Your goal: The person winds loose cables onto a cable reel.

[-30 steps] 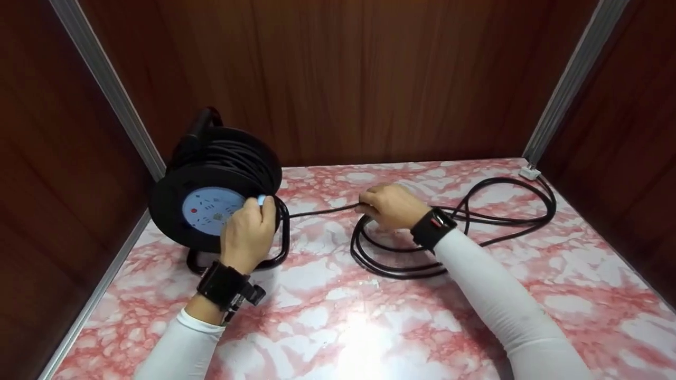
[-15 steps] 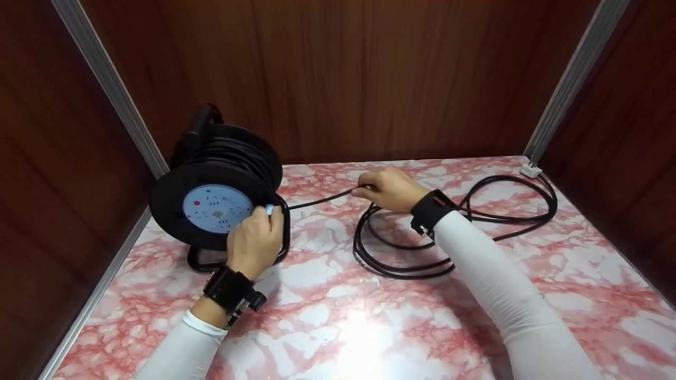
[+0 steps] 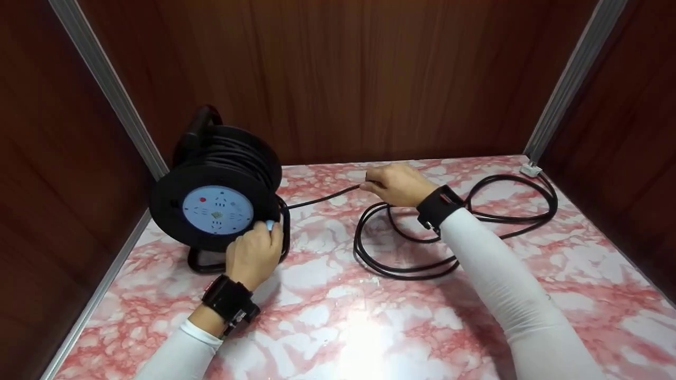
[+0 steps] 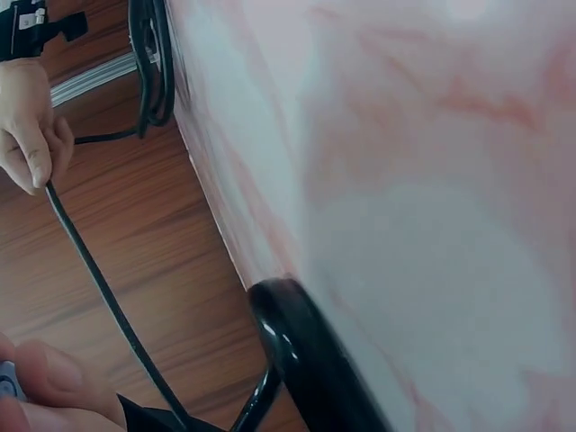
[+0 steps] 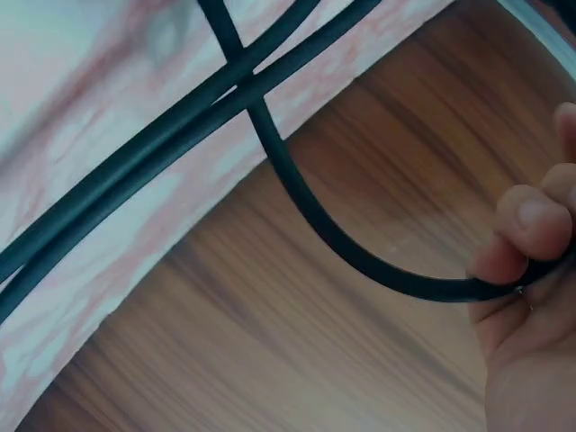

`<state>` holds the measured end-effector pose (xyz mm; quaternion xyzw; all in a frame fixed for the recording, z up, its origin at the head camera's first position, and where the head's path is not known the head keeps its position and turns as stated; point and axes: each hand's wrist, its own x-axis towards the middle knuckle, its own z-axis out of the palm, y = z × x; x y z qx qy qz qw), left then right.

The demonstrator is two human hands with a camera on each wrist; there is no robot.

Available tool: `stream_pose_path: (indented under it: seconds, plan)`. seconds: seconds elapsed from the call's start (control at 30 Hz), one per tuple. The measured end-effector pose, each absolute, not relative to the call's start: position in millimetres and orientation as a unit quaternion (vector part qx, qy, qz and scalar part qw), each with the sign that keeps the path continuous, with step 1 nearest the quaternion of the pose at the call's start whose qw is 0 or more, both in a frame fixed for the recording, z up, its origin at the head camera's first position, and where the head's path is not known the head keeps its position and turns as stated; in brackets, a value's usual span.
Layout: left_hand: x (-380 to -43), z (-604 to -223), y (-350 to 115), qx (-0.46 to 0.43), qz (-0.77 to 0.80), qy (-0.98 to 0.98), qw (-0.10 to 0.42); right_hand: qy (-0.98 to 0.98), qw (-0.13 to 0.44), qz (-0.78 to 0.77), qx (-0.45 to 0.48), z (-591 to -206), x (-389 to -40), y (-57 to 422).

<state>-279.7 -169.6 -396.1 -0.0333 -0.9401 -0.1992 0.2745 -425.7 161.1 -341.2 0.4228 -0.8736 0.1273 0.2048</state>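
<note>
A black cable reel (image 3: 165, 211) with a pale blue socket face (image 3: 217, 209) stands at the left in the head view. My left hand (image 3: 254, 256) grips the small blue knob (image 3: 270, 225) at the reel's right rim; in the left wrist view its fingertips (image 4: 63, 369) close round the knob. To the right, my right hand (image 3: 400, 184) pinches the black cable (image 3: 327, 198), which runs from the reel to its fingers. In the right wrist view, the cable (image 5: 360, 256) curves up into the curled fingers.
Loose cable loops (image 3: 401, 275) lie on the red-and-white marbled table (image 3: 317, 327) below and beyond the right hand. At the far right corner sits a white plug (image 3: 531, 171). Brown wood-grain panels (image 3: 327, 79) enclose the back and sides. The reel's black tube stand (image 3: 206, 268) rests on the table.
The reel face has turned clockwise, and my left hand has moved down with the knob. My right hand has risen away from the table and slightly right, still holding the cable.
</note>
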Motion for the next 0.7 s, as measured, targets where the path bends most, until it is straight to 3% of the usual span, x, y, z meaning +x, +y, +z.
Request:
stream_pose_path:
  seconds: [0.27, 0.7]
  plan:
    - [-277, -400, -176, -0.031, -0.172, -0.952, 0.250, -0.843, 0.268, 0.107, 0.454, -362, -406, 161]
    - [-271, -412, -200, -0.047, -0.130, -0.969, 0.204, -0.853, 0.262, 0.132, 0.431, -371, -396, 178]
